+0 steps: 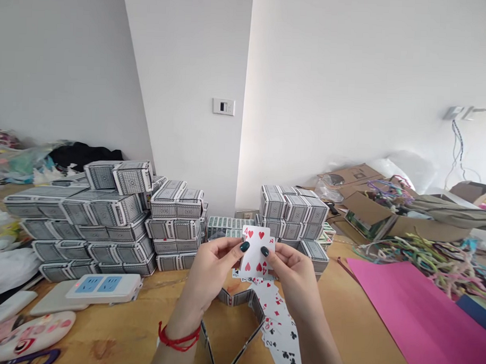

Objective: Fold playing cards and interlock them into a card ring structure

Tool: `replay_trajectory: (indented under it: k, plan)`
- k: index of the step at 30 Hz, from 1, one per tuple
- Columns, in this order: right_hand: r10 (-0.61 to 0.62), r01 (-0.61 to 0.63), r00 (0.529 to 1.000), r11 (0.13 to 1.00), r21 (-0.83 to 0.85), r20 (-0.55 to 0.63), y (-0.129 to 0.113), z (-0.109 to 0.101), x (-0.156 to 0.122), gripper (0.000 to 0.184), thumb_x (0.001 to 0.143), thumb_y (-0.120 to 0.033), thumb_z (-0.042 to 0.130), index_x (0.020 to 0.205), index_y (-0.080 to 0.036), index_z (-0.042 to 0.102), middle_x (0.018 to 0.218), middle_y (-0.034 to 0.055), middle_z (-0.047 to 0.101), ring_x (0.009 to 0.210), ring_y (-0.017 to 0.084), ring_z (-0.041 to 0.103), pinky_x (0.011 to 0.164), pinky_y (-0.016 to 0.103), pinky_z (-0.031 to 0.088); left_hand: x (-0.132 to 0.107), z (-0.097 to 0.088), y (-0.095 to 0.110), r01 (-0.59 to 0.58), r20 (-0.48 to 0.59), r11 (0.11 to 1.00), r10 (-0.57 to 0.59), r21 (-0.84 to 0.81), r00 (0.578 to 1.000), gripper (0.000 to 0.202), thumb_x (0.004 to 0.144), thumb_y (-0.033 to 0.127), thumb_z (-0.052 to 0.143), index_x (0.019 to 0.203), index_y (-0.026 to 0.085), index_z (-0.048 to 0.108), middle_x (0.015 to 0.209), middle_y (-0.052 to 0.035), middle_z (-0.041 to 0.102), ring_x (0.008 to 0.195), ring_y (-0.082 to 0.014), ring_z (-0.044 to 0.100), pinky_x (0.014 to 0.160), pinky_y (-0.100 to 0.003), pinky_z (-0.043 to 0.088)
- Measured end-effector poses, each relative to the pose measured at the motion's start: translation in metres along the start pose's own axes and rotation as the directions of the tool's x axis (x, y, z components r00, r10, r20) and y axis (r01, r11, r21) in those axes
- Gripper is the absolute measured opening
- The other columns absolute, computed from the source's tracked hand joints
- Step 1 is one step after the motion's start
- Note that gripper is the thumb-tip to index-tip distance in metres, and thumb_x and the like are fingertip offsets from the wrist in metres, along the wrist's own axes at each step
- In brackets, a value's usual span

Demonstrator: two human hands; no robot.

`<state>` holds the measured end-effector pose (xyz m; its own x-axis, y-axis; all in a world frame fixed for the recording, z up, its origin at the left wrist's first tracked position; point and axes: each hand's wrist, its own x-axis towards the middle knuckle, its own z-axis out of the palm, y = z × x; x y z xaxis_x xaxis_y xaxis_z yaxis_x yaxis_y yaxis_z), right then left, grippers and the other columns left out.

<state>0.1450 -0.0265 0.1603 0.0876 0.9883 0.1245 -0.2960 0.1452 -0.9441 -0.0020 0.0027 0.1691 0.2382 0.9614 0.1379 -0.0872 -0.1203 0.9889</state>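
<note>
Centrally, the four of hearts (pixel 255 254) stood upright in front of me, raised above the wooden surface (pixel 157 293), its face toward me. A second card (pixel 272 248) lay behind it, offset so that a strip showed at the right edge. My left hand (pixel 220 261) pinched the four at its left edge, thumb on the face; the fingers behind were mostly hidden. My right hand (pixel 294 263) pinched at the right edge in the same way, its thumb on the face too. Both grips were narrow, with only the cards between thumb and fingers. Nails: dark green. Left wrist: red cord bracelet (pixel 177 341).

Below the hands, a band of folded cards (pixel 258 305) stood on edge in an angular outline; its near end ran out of view. Loose cards (pixel 277 332) were strewn to its right, overlapping, some beside my right forearm.

Farther out, patterned card blocks were piled in a large left stack (pixel 106 209), a middle stack (pixel 175 227) and a right stack (pixel 293 215). A white power strip (pixel 104 288) lay before the left stack. On the right: a pink sheet (pixel 401 315), a tangle of coloured fuzzy strands (pixel 419 254) and an open cardboard box (pixel 365 212). A switch plate (pixel 224 107) was mounted on the wall (pixel 192 42) beyond.
</note>
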Motion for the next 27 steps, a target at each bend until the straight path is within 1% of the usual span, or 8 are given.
replay_trajectory:
  k: [5, 8, 14, 20, 22, 24, 27]
  plan:
    - [0.011, -0.012, 1.0, 0.998, 0.06, 0.025, 0.006, -0.001, 0.003, 0.024, 0.073, -0.032, 0.066, 0.089, -0.015, 0.066, 0.074, 0.0074, 0.07, 0.063, 0.018, 0.064, 0.057, 0.03, 0.05, 0.0, 0.002, -0.001, -0.044, -0.115, 0.986, 0.063, 0.162, 0.991, 0.032, 0.071, 0.041, 0.061, 0.085, 0.013, 0.067, 0.066, -0.0051, 0.064, 0.06, -0.0148, 0.056, 0.058, -0.026, 0.046]
    - [0.025, -0.028, 0.999, 0.995, 0.098, 0.027, 0.007, -0.003, 0.004, 0.021, 0.071, -0.031, 0.067, 0.084, -0.014, 0.066, 0.071, 0.0065, 0.069, 0.06, 0.017, 0.063, 0.057, 0.028, 0.049, -0.002, 0.003, 0.0, -0.052, -0.151, 0.972, 0.089, 0.228, 0.985, 0.032, 0.071, 0.042, 0.06, 0.083, 0.013, 0.068, 0.065, -0.0047, 0.065, 0.059, -0.0146, 0.055, 0.056, -0.025, 0.045]
    - [0.063, -0.065, 0.998, 0.987, 0.148, 0.022, 0.003, -0.003, 0.003, 0.018, 0.068, -0.03, 0.071, 0.072, -0.013, 0.065, 0.064, 0.004, 0.067, 0.057, 0.012, 0.06, 0.057, 0.023, 0.048, -0.006, 0.003, 0.005, -0.081, -0.146, 0.959, 0.125, 0.27, 0.981, 0.036, 0.074, 0.042, 0.057, 0.094, 0.014, 0.069, 0.071, -0.0054, 0.068, 0.063, -0.0164, 0.058, 0.056, -0.025, 0.046]
    - [0.064, -0.067, 0.998, 0.985, 0.16, 0.027, 0.001, -0.001, 0.003, 0.018, 0.066, -0.03, 0.072, 0.071, -0.014, 0.065, 0.062, 0.0028, 0.066, 0.056, 0.011, 0.059, 0.057, 0.024, 0.048, -0.008, 0.001, 0.011, -0.108, -0.08, 0.956, 0.135, 0.272, 0.988, 0.036, 0.078, 0.041, 0.052, 0.098, 0.016, 0.068, 0.076, -0.0053, 0.069, 0.069, -0.0173, 0.059, 0.057, -0.024, 0.046]
    - [0.062, -0.066, 0.998, 0.985, 0.16, 0.031, 0.001, -0.001, 0.003, 0.018, 0.066, -0.03, 0.072, 0.071, -0.014, 0.065, 0.063, 0.0034, 0.067, 0.056, 0.012, 0.059, 0.058, 0.025, 0.049, -0.008, 0.001, 0.011, -0.116, -0.077, 0.952, 0.143, 0.284, 0.987, 0.035, 0.078, 0.04, 0.051, 0.099, 0.017, 0.068, 0.078, -0.0052, 0.069, 0.071, -0.0172, 0.059, 0.058, -0.024, 0.046]
    - [0.061, -0.065, 0.998, 0.985, 0.159, 0.03, 0.001, 0.0, 0.002, 0.019, 0.066, -0.03, 0.072, 0.07, -0.014, 0.065, 0.063, 0.0038, 0.067, 0.056, 0.012, 0.06, 0.057, 0.025, 0.049, -0.008, 0.001, 0.009, -0.118, -0.097, 0.944, 0.154, 0.307, 0.983, 0.035, 0.078, 0.04, 0.052, 0.098, 0.017, 0.068, 0.076, -0.0045, 0.068, 0.069, -0.0163, 0.058, 0.058, -0.023, 0.045]
    - [0.06, -0.064, 0.998, 0.985, 0.159, 0.027, 0.0, -0.001, 0.002, 0.019, 0.064, -0.03, 0.073, 0.068, -0.014, 0.064, 0.063, 0.0038, 0.067, 0.057, 0.013, 0.061, 0.057, 0.025, 0.049, -0.008, 0.002, 0.008, -0.115, -0.139, 0.93, 0.173, 0.348, 0.975, 0.034, 0.076, 0.04, 0.054, 0.095, 0.016, 0.069, 0.066, -0.003, 0.064, 0.06, -0.0142, 0.054, 0.052, -0.022, 0.042]
